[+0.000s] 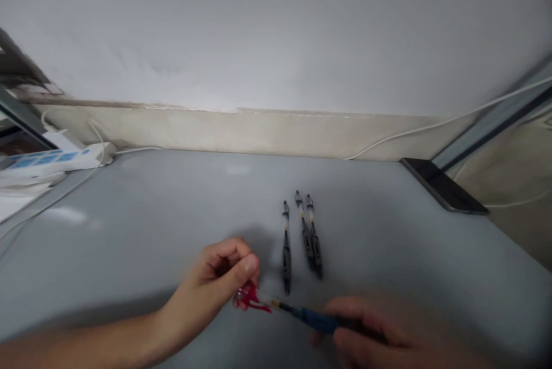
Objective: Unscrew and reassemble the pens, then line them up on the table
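Observation:
Both hands are on one pen (282,304), held slantwise low over the grey table. My left hand (219,274) is closed, thumb against curled fingers, at the pen's red clip end (250,295). Around the dark blue grip (317,320) at the other end, the fingers of my right hand (366,329) are wrapped, somewhat smeared by motion. Between the hands shows a clear barrel with a dark refill inside. Just beyond lie three black-gripped pens: a single pen (287,254) on the left, and a middle pen (307,237) touching or nearly touching a right pen (315,239).
A dark phone or tablet (444,185) lies at the table's right edge. On the left stands a white power strip (86,157) with blue sockets and loose cables. A white cable (401,134) runs along the wall at the back right. The grey table (164,202) meets the wall behind.

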`<state>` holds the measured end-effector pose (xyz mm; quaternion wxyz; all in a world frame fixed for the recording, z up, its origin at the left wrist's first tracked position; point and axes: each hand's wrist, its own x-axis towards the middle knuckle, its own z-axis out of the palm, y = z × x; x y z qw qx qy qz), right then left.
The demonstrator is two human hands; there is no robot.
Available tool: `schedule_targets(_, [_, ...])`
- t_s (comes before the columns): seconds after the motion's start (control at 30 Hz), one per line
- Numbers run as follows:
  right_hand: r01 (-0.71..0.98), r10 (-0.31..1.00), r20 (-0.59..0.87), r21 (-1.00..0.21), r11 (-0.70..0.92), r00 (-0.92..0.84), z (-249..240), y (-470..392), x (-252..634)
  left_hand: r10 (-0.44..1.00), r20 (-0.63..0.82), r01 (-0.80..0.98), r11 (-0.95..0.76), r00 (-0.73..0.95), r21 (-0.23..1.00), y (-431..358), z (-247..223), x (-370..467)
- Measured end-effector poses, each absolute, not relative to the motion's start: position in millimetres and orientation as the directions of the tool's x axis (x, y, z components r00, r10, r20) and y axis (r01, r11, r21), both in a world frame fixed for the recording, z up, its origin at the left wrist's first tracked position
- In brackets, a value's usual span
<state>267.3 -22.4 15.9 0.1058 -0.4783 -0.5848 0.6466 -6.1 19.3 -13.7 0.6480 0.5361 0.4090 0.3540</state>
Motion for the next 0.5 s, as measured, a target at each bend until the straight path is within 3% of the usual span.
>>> schedule_targets(0.1, [0.558,0.823,-0.218,-0.818,0.139,-0.524,15.2,-25.8,266.9,0.844,-0.079,0.042,0.067,0.531,0.997,25.4,-9.7,-11.1])
schedule_targets(0.2, [0.628,0.839,0.034,-0.646,0.433,-0.543,14.7,-24.0,266.4,0.702,0.121,0.149,-0.310,0.702,0.939,29.6,-1.6,-15.1])
schedule_targets(0.3, [0.684,0.830,0.042,-0.545,0.485,-0.556,12.8,-21.3,265.8,0.465,0.205,0.171,-0.645,0.861,0.745,30.5,5.6,-14.1])
schedule_targets(0.37, [0.714,0.840,0.006,-0.522,0.466,-0.543,10.5,-21.0,265.3,0.363,0.223,0.155,-0.768,0.905,0.621,30.4,7.5,-11.7])
schedule_targets(0.5, [0.774,0.872,0.014,-0.454,0.441,-0.489,5.6,-20.8,266.6,0.376,0.238,0.203,-0.821,0.895,0.534,30.2,3.8,-9.0])
